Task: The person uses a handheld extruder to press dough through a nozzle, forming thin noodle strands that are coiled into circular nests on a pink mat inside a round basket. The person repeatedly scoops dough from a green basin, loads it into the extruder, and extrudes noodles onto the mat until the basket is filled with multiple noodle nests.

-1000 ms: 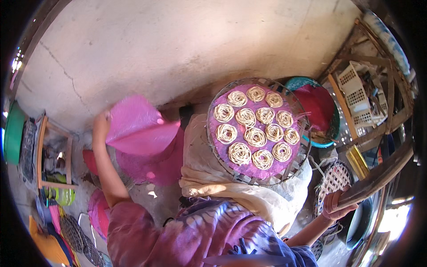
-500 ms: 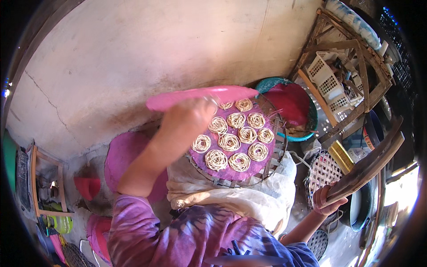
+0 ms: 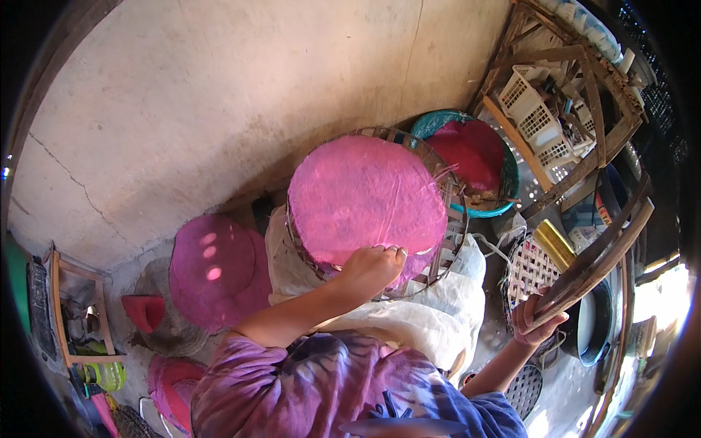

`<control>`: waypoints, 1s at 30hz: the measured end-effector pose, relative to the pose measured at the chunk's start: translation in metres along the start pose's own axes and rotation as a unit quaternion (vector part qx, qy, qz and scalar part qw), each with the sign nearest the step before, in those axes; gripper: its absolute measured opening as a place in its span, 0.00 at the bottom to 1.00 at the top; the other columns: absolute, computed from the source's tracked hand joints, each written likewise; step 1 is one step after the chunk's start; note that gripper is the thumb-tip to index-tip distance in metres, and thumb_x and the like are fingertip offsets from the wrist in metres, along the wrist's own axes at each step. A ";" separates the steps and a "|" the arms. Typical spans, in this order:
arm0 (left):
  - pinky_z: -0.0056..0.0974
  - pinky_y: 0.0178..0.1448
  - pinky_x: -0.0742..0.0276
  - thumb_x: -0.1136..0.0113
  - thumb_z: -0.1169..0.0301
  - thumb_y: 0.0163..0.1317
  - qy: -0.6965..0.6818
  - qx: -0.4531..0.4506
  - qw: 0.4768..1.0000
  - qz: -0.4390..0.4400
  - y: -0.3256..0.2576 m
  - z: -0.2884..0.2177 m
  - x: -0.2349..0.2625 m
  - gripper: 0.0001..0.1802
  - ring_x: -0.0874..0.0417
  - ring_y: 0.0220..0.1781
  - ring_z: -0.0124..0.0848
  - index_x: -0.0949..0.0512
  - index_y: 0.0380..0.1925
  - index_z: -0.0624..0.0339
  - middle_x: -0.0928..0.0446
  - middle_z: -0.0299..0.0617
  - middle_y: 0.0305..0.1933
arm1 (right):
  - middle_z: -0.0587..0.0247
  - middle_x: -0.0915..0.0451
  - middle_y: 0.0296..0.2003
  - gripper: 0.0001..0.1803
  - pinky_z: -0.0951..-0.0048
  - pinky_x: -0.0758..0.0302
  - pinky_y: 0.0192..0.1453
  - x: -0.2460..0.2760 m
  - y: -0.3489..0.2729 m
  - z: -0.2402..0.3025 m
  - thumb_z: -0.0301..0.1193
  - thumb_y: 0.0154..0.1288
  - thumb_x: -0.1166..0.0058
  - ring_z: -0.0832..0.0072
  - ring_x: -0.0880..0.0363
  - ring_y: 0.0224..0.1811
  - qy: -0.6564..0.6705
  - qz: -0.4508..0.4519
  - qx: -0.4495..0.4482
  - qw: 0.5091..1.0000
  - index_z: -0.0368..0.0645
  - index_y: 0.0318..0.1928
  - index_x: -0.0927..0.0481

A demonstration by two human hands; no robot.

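A round pink sheet [image 3: 365,193] lies flat over a woven bamboo tray [image 3: 449,241] and covers what is on it. My left hand [image 3: 372,266] is at the sheet's near edge, fingers curled on the rim. The tray rests on a bundle wrapped in white cloth [image 3: 431,321]. Out to the right, my right hand [image 3: 537,321] grips the lower end of a slanting wooden bar [image 3: 599,255]. A stack of similar pink sheets [image 3: 215,270] lies to the left of the bundle.
A teal basin [image 3: 511,182] holding red cloth stands behind the tray. A wooden rack with white plastic baskets [image 3: 540,117] fills the upper right. A round woven mat [image 3: 529,270] lies by my right hand. A pale wall [image 3: 219,109] closes the back.
My left hand lifted a pink sheet from the left stack, swung it right and laid it over the tray; the dough coils are now hidden. My right hand stayed on the bar.
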State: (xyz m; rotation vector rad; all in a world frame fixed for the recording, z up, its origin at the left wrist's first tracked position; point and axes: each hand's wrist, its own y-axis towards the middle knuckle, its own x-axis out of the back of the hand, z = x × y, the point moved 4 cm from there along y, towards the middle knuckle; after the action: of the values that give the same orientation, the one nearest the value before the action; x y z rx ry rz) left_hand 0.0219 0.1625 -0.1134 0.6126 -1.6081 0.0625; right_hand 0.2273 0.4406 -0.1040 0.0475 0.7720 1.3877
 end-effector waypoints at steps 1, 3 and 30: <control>0.36 0.30 0.18 0.42 0.73 0.55 0.002 0.002 1.000 -0.010 0.001 -0.001 0.001 0.07 0.14 0.31 0.36 0.24 0.34 0.61 0.20 0.41 0.29 | 0.69 0.34 0.18 0.44 0.78 0.41 0.14 -0.001 0.000 -0.002 0.64 0.68 0.55 0.82 0.41 0.11 0.014 0.004 -0.005 1.000 0.37 0.65 0.37; 0.36 0.29 0.18 0.42 0.73 0.55 0.009 0.002 1.000 -0.024 0.001 -0.005 0.001 0.07 0.14 0.30 0.35 0.24 0.35 0.61 0.20 0.41 0.28 | 0.70 0.34 0.18 0.44 0.78 0.41 0.14 -0.001 0.001 -0.005 0.65 0.68 0.55 0.82 0.41 0.11 -0.002 -0.005 -0.010 1.000 0.38 0.65 0.38; 0.45 0.54 0.26 0.46 0.70 0.65 -0.496 -0.114 0.859 -0.044 -0.001 -0.021 0.021 0.11 0.23 0.52 0.42 0.23 0.45 0.61 0.23 0.44 0.49 | 0.45 0.17 0.34 0.19 0.63 0.22 0.35 -0.101 0.105 -0.082 0.34 0.68 0.51 0.56 0.17 0.27 -0.550 0.209 -0.168 0.791 0.38 0.53 0.20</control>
State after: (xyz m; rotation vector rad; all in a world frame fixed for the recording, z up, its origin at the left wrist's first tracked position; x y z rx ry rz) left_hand 0.0414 0.1624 -0.0912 0.5553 -2.5266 -0.6014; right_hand 0.0969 0.3415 -0.0717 0.7220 -0.5075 1.5777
